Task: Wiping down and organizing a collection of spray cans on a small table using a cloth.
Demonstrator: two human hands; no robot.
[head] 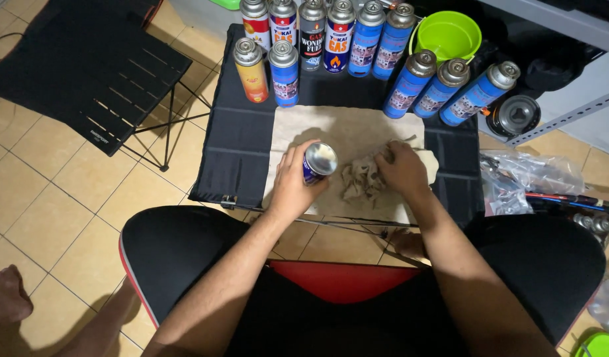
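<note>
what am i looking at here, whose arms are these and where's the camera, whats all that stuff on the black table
There is no machine here. One camera sits on a person's head and looks down, so the two bare arms are that person's own. The left hand grips a blue can standing on a beige cloth. The right hand presses on a crumpled rag beside it. The cloth covers part of a small black table. More gas cans stand along the far edge, next to a green bowl. A second black table stands to the left, on the tiled floor.
</note>
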